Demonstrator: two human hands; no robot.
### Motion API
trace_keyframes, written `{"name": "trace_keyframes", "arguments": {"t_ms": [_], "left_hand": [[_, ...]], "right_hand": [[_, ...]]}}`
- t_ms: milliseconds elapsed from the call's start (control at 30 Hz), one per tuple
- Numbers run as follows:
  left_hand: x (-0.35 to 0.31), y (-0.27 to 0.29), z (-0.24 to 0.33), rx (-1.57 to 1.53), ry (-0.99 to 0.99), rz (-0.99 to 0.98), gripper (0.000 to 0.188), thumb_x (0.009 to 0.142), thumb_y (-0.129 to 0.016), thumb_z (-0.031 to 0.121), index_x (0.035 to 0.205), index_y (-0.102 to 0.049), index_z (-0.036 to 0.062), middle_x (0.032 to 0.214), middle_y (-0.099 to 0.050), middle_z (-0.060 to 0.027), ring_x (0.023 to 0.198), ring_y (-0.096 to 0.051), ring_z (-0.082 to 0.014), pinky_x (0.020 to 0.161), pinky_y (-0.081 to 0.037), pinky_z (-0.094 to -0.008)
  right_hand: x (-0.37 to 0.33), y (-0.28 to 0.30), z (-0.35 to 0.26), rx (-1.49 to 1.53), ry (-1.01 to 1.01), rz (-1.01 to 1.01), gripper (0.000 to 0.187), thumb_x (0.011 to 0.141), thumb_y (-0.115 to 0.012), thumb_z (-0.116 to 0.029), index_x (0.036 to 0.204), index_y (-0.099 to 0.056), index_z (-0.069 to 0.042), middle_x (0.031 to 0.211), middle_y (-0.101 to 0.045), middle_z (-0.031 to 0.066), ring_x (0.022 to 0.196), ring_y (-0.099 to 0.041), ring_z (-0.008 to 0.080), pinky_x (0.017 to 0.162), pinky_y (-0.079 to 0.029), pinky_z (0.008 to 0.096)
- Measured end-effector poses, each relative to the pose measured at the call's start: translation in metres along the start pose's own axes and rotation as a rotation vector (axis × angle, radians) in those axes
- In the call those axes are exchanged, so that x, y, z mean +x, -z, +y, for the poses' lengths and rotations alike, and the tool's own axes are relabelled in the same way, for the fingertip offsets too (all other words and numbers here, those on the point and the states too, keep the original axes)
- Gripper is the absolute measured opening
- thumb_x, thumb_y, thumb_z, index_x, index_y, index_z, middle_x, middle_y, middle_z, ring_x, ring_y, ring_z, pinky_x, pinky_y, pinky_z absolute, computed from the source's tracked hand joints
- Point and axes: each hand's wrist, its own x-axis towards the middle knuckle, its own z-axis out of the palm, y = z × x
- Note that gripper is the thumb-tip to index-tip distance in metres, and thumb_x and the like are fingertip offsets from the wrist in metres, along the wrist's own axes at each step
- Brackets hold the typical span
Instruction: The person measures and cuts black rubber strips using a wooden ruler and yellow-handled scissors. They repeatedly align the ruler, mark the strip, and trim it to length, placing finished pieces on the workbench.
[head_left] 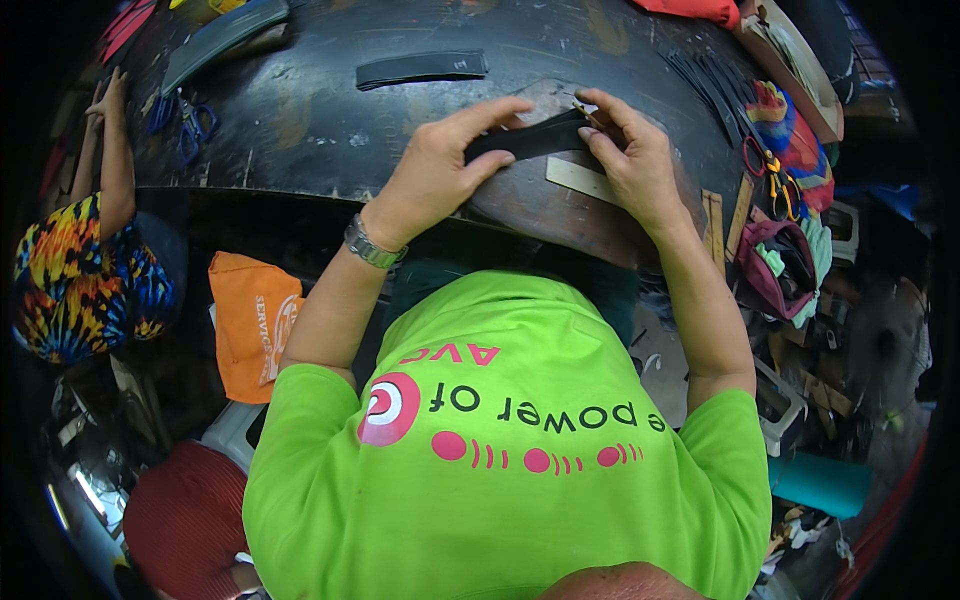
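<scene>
A dark strip (pixel 545 137), which looks like leather or fabric, stretches between my two hands above a rounded brown board (pixel 520 205). My left hand (pixel 440 165), with a metal watch on its wrist, grips the strip's left end, its thumb along the near edge. At the other end, my right hand (pixel 635 160) has its thumb and fingers closed at the strip's tip. A small yellowish thing shows at those fingertips, too small to name. A pale flat ruler-like piece (pixel 580 179) lies on the board just below the strip, beside my right hand.
Stacked black strips (pixel 420 69) lie farther back on the dark table (pixel 300 130). Blue-handled scissors (pixel 195 128) are at left, near another person's arm (pixel 117 150). To the right are loose black strips (pixel 710 90), orange-handled scissors (pixel 785 190) and a maroon pouch (pixel 770 285).
</scene>
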Motion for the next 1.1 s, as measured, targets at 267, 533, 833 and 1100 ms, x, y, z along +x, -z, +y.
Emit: {"name": "trace_keyframes", "arguments": {"t_ms": [267,533,833,1100], "left_hand": [[0.006,0.037,-0.006,0.057,0.000,0.064,0.040,0.088,-0.074,0.001,0.127,-0.071,0.0074,0.110,-0.076,-0.0093,0.103,-0.071,-0.0162,0.091,-0.056,-0.0298],[0.039,0.103,-0.054,0.412,0.097,0.107,0.023,0.092,-0.076,0.014,0.114,-0.078,0.0086,0.112,-0.076,-0.0051,0.102,-0.071,-0.0202,0.092,-0.055,-0.0312],[0.020,0.105,-0.065,0.545,0.013,0.099,0.071,0.080,-0.087,0.024,0.145,-0.059,0.0204,0.128,-0.072,-0.0082,0.105,-0.069,-0.0253,0.087,-0.055,-0.0345],[0.030,0.122,-0.067,0.574,0.062,0.024,0.063,0.084,-0.081,0.018,0.143,-0.060,0.0241,0.117,-0.074,-0.0136,0.108,-0.070,-0.0326,0.092,-0.055,-0.0396]], "right_hand": [[0.026,-0.006,-0.013,-0.021,-0.079,-0.121,0.021,0.088,-0.074,-0.004,0.107,-0.069,0.002,0.089,-0.070,0.0101,0.081,-0.068,0.0220,0.076,-0.054,0.0317],[0.101,-0.081,-0.005,0.042,-0.054,-0.070,0.028,0.087,-0.076,-0.009,0.113,-0.072,-0.004,0.094,-0.073,0.0140,0.077,-0.068,0.0266,0.075,-0.055,0.0383],[0.097,-0.078,-0.014,-0.402,0.245,-0.151,0.059,0.078,-0.084,-0.025,0.134,-0.066,-0.019,0.117,-0.069,0.0135,0.112,-0.064,0.0351,0.099,-0.052,0.0450],[0.114,-0.092,-0.015,-0.437,0.247,-0.220,0.044,0.079,-0.080,-0.020,0.123,-0.074,-0.019,0.119,-0.072,0.0104,0.115,-0.065,0.0312,0.096,-0.054,0.0424]]}}
